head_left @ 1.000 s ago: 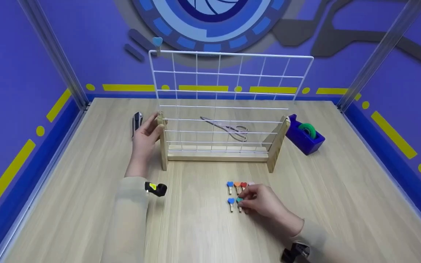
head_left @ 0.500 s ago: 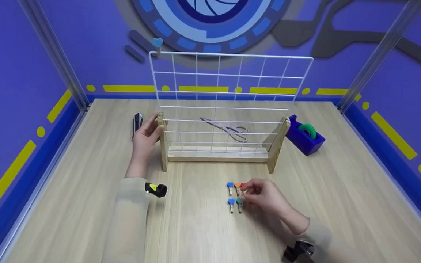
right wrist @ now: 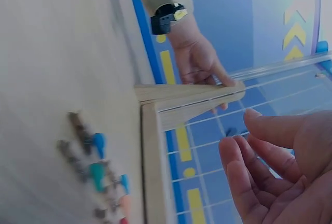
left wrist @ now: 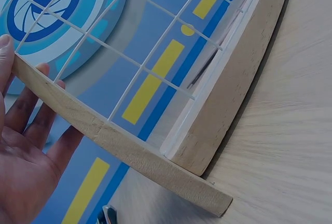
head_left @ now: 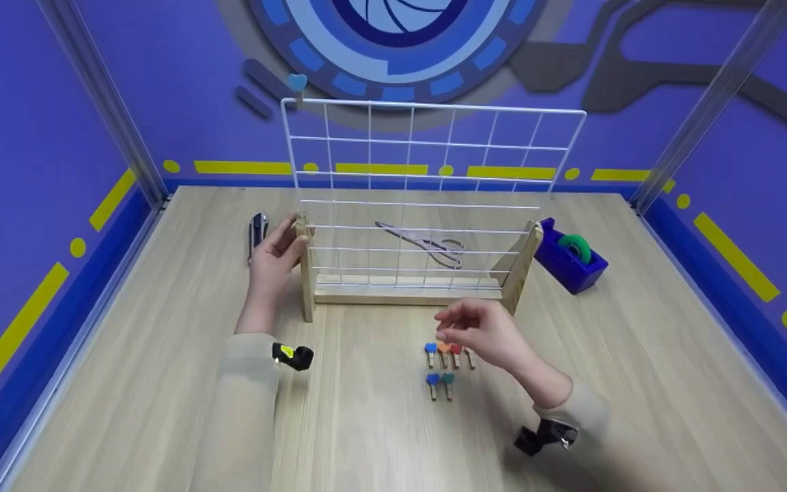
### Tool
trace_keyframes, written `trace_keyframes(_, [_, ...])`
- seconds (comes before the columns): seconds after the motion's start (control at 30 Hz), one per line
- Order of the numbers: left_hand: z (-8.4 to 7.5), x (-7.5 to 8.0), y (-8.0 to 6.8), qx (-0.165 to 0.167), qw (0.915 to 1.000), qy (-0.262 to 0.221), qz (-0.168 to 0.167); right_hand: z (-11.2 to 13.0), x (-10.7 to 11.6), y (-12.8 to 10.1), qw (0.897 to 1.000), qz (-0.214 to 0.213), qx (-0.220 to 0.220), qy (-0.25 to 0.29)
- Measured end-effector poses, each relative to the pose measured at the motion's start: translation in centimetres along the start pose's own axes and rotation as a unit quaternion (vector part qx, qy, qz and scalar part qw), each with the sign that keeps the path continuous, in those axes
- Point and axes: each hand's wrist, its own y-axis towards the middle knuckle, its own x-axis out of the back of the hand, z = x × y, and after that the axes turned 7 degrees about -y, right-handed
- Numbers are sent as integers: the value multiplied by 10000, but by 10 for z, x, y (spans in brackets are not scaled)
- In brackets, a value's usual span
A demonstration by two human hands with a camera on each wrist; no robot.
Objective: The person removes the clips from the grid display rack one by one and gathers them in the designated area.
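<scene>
The right hand [head_left: 482, 331] had lifted off the row of small wooden heart-topped clothespins [head_left: 445, 354] on the pale wooden table [head_left: 380, 430] and hung above them, just before the white wire grid rack with a wooden base [head_left: 421, 205]. Its fingers were curled together; whether they pinched a pin, I could not tell. The left hand [head_left: 274, 253] stayed pressed, fingers straight, against the rack's left wooden upright [head_left: 305, 266].
</scene>
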Motion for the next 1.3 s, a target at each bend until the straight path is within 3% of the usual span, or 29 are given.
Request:
trace_keyframes(0.3, [1,0,0,63,10000,32,65,48,15,31,9979,-501,405,-70])
trace_keyframes(0.53, [-1,1,0,127,9999,25,14,88,22,59,9940,-677,815,283])
trace_keyframes(0.87, [0,-1,1,174,9997,-159,-43,151,33,99,9760,-1089,1698,820])
trace_keyframes(1.17, [0,-1,1,206,9997,-104,-7,207,47,132,9592,-1556,1980,1287])
trace_keyframes(1.3, [0,0,1,179,9998,-8,-7,224,51,148,9568,-1631,2015,1314])
